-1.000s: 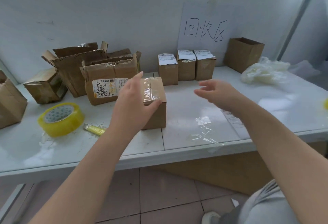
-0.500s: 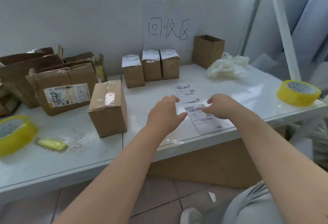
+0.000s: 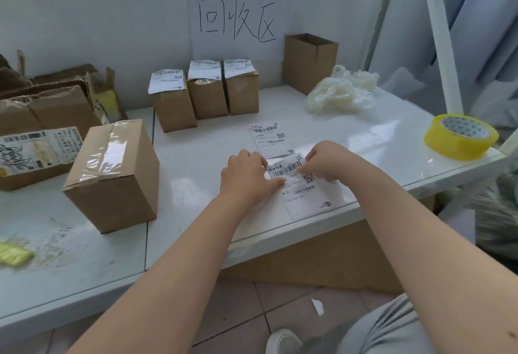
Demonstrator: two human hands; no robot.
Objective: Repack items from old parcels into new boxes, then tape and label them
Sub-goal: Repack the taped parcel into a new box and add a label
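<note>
While the white printed shipping label lies at the white table's front edge, left hand pinches its upper-left corner, right hand its upper-right; best to peel slowly, keep it uncreased, then centre it on the taped brown cardboard box at left

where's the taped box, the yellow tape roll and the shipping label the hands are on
taped box (image 3: 112, 199): head view, on its brown front face.
yellow tape roll (image 3: 454, 146): head view, on its outer yellow band.
shipping label (image 3: 308, 192): head view, on its lower printed part.
</note>
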